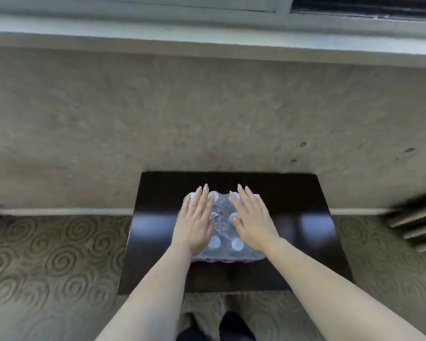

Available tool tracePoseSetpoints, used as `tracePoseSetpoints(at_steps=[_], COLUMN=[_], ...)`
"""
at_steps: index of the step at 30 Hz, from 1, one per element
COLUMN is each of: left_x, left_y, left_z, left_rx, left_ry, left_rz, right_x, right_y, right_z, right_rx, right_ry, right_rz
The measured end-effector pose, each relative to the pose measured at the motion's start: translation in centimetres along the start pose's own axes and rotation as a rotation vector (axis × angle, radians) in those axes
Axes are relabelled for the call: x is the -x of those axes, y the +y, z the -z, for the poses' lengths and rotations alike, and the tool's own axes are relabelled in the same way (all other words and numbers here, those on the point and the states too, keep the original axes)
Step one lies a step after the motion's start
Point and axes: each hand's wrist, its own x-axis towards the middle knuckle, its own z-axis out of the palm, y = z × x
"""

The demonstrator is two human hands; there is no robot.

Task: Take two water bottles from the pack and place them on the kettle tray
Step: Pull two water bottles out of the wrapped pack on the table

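Dark shoes (234, 326) standing below | left hand (194, 225), right hand (253, 222) lying flat, fingers spread, atop pack (223, 227) on surface (305, 217) | next: tearing wrap.

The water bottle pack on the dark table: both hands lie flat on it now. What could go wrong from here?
1. The pack is still wrapped in plastic film; tearing it open may jerk the bottles and tip some over.
2. The left hand and right hand rest flat and open, gripping nothing, so the pack could slide on the glossy table.
3. No kettle tray is in view, so the bottles must be carried out of sight, likely across the patterned carpet.
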Motion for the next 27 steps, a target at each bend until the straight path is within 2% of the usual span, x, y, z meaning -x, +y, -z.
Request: tracePoseSetpoints(at_steps=[4, 6, 13, 23, 27], left_x=[1.9, 2.4, 2.5, 2.4, 2.2], left_y=[-0.1, -0.1, 0.2, 0.1, 1.0], left_z=[-2.9, -3.9, -3.9, -3.7, -3.2], left_rx=[0.013, 0.025, 0.053, 0.069, 0.137], left_ry=[-0.116, -0.148, -0.116, -0.128, -0.112], left_rz=[0.016, 0.032, 0.053, 0.053, 0.117], right_x=[1.3, 1.7, 1.7, 1.7, 1.7], right_y=[-0.3, -0.5, -0.6, -0.7, -0.7], right_z=[-2.5, -3.6, -4.6, -4.5, -4.3], right_rx=[-0.013, 0.011, 0.076, 0.038, 0.03], right_ry=[-0.16, -0.187, -0.161, -0.167, -0.176], right_rz=[0.019, 0.027, -0.006, -0.012, -0.005])
